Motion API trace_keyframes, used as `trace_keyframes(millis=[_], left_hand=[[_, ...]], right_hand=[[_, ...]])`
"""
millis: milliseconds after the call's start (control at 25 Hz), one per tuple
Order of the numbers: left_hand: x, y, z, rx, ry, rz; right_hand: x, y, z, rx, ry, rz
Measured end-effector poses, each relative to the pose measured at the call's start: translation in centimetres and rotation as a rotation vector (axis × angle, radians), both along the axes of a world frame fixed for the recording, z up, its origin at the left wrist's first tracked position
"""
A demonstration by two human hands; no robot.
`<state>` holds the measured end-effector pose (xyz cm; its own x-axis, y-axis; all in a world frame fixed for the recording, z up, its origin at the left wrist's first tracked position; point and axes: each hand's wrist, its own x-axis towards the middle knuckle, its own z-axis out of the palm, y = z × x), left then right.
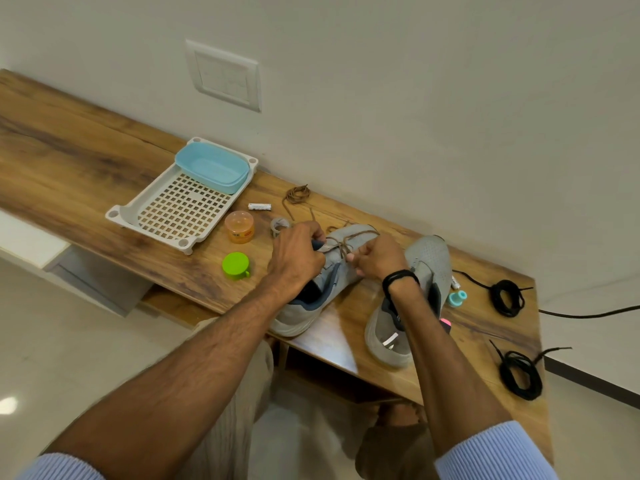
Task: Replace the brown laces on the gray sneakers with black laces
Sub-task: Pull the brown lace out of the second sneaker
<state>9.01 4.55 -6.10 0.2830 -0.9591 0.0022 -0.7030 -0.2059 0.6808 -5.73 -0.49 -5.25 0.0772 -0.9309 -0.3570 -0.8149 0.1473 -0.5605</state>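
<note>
On the wood-grain table (86,161), a gray suede-like sneaker (360,233) lies with its toe pointing away from the person, and a thin brown lace (341,245) still crosses its top. The left hand (298,258) grips the sneaker's upper edge with curled fingers. The right hand (379,259) pinches a strand of the brown lace on the other side.

Just right of this sneaker stands the second gray sneaker (431,261), which has a perforated toe. Beyond the first sneaker's toe lies a loose brown lace (298,194), coiled. Well to its right lie two coiled black laces (507,297) (521,375). To its left are a round orange jar (239,227), a round green lid (236,266), and a white grid tray (180,209) holding a blue plastic tub (213,168).
</note>
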Motion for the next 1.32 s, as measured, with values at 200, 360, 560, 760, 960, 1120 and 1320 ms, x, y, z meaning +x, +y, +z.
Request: trace_keyframes(millis=[200, 360, 560, 760, 960, 1120, 1320], left_hand=[[-0.1, 0.1, 0.0, -0.006, 0.013, -0.018], [0.1, 0.0, -0.3, 0.001, 0.003, -0.016], [0.1, -0.2, -0.4, -0.009, 0.026, -0.004], [0.2, -0.2, -0.5, 0.003, 0.041, 0.013], [0.3, -0.1, -0.2, -0.005, 0.029, 0.042], [0.6, 0.1, 0.1, -0.040, 0.039, 0.058], [0.7, 0.3, 0.2, -0.024, 0.023, 0.059]], right_hand=[[1.3, 0.7, -0.4, -0.136, 0.151, 0.016], [0.5, -0.2, -0.3, 0.074, -0.069, -0.018], [0.4, -0.7, -0.4, 0.210, -0.405, -0.220], [1.1, 0.1, -0.3, 0.045, -0.128, -0.105], [0.8, -0.1, 0.2, 0.274, -0.671, -0.400], [0.8, 0.6, 0.9, 0.242, -0.841, -0.407], [0.3, 0.7, 2.1, 0.269, -0.903, -0.354]])
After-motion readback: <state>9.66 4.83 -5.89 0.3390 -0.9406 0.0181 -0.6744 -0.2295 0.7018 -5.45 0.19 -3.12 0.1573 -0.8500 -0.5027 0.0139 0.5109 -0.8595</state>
